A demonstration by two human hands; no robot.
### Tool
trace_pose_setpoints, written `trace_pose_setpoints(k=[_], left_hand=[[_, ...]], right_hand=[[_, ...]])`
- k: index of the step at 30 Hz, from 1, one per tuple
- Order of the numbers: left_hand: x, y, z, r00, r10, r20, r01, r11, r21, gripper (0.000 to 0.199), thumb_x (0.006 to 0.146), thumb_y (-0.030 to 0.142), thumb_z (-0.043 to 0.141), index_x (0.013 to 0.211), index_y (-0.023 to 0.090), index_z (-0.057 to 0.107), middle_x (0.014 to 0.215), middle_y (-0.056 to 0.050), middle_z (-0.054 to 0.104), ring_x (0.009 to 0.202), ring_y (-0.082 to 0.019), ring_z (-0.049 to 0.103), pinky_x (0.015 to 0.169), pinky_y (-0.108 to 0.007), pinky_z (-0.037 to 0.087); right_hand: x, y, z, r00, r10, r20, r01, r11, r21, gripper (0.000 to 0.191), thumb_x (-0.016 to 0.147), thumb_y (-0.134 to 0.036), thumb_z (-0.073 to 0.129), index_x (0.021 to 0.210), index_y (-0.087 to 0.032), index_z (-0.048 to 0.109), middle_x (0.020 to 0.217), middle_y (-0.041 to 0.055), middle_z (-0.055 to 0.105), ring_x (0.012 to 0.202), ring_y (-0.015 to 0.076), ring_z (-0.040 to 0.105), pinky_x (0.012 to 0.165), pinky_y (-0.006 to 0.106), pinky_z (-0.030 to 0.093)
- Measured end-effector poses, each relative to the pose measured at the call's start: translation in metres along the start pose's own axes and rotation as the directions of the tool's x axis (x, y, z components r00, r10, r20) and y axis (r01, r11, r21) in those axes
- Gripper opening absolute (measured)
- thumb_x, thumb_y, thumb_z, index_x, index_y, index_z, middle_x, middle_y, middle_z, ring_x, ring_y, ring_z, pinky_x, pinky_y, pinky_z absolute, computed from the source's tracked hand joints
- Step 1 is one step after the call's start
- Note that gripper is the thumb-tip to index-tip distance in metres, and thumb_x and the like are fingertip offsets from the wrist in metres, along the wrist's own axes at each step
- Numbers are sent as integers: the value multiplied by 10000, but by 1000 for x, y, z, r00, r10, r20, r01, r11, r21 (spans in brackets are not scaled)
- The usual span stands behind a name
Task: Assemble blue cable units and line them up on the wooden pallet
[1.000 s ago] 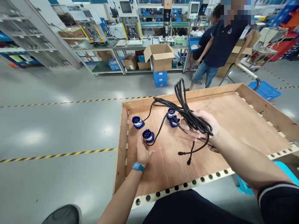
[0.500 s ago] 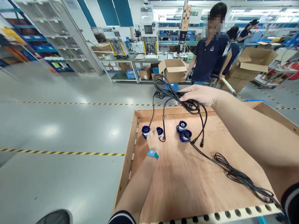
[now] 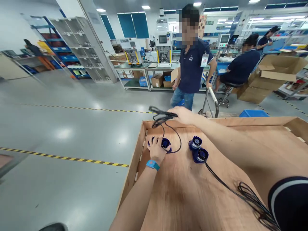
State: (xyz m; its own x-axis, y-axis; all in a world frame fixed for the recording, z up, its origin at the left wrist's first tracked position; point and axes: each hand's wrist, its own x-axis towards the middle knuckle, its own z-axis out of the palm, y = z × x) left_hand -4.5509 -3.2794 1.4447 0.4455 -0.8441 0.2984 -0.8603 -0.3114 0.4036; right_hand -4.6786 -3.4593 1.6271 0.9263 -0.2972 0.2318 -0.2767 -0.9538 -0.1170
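My right hand (image 3: 182,115) is closed around a bundled black cable (image 3: 160,117), held above the far edge of the wooden tray. Below it, my left hand (image 3: 157,148) rests over two blue round parts near the tray's far left corner; one part (image 3: 166,143) shows beside the fingers, the other is mostly covered. A cable loop runs down to these parts. Two more blue parts, one (image 3: 195,142) behind the other (image 3: 200,155), stand touching to the right. Their cables lead to a second black bundle (image 3: 252,199) at the lower right, partly hidden by my right arm.
The wooden tray (image 3: 131,166) has raised side walls. Beyond its far wall a person (image 3: 194,67) stands holding a trolley handle (image 3: 213,98). A blue bin (image 3: 253,113) and large cardboard boxes (image 3: 269,77) are at the right. Seated people work farther back.
My right hand has moved left and lower with the cable bundle, toward my left hand. The camera view has tilted up, and the person beyond the tray appears nearer.
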Motion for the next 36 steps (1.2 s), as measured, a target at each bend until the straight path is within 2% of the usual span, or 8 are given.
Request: trace_pose_setpoints(k=[4, 12, 16, 19, 23, 25, 28, 36], left_hand=[[10, -18, -10, 992, 74, 104, -77, 997, 27, 521, 832, 527, 712, 1267, 246, 659, 1394, -120, 581, 1407, -380, 343, 1188, -650, 209], [9, -9, -21, 985, 36, 170, -81, 960, 267, 604, 892, 591, 637, 1378, 234, 593, 1416, -177, 513, 1396, -407, 339, 1076, -620, 376], [17, -8, -22, 983, 37, 180, -92, 948, 306, 538, 928, 534, 611, 1389, 258, 571, 1430, -163, 502, 1382, -391, 362, 1032, -613, 422], [24, -20, -27, 974, 72, 213, -142, 933, 332, 693, 885, 400, 707, 1507, 260, 434, 1537, -189, 386, 1390, -404, 358, 1008, -599, 455], [37, -48, -39, 949, 139, 284, -216, 941, 261, 769, 846, 259, 744, 1518, 170, 379, 1520, -198, 390, 1325, -352, 456, 1043, -467, 472], [46, -59, -44, 928, 152, 340, -238, 944, 227, 611, 860, 264, 727, 1410, 141, 490, 1347, -163, 521, 1192, -312, 559, 1018, -416, 488], [55, -68, -48, 922, 138, 361, -241, 935, 260, 489, 842, 286, 741, 1288, 170, 577, 1204, -122, 557, 1064, -298, 620, 974, -418, 505], [51, -73, -45, 926, 195, 322, -306, 889, 340, 702, 816, 207, 725, 1463, 136, 461, 1487, -213, 463, 1361, -352, 467, 1162, -540, 340]], right_hand=[[16, -5, 44, 981, 63, 182, -53, 997, -60, 390, 878, -83, 570, 1231, -210, 679, 1146, 88, 666, 1026, 216, 633, 920, 287, 475], [37, -18, 100, 977, 182, 109, -162, 972, -172, 512, 998, -113, 392, 1478, -267, 486, 1231, 121, 608, 1092, 241, 630, 928, 346, 490], [30, -18, 110, 897, 300, 325, -236, 946, -223, 404, 907, -160, 607, 1309, -184, 632, 1199, 181, 647, 1167, 335, 607, 980, 451, 477], [15, -20, 112, 927, 263, 267, -243, 964, -106, 387, 915, -243, 634, 1292, -159, 622, 1264, 176, 633, 1226, 317, 580, 1005, 407, 470], [-5, -36, 121, 935, 147, 324, -189, 977, 103, 776, 747, -514, 822, 1388, -192, 525, 1270, 147, 635, 1117, 307, 647, 913, 352, 520], [-10, -47, 132, 920, 166, 355, -200, 978, 62, 923, 658, -456, 887, 1423, -167, 458, 1253, 178, 631, 1058, 323, 668, 843, 358, 539], [-8, -59, 153, 931, 186, 314, -215, 975, 61, 734, 772, -286, 788, 1389, -107, 433, 1113, 173, 677, 955, 291, 695, 765, 325, 535], [13, -55, 153, 935, 169, 313, -214, 970, 116, 950, 758, -381, 843, 1520, -139, 330, 1239, 189, 641, 1091, 318, 655, 871, 366, 527]])
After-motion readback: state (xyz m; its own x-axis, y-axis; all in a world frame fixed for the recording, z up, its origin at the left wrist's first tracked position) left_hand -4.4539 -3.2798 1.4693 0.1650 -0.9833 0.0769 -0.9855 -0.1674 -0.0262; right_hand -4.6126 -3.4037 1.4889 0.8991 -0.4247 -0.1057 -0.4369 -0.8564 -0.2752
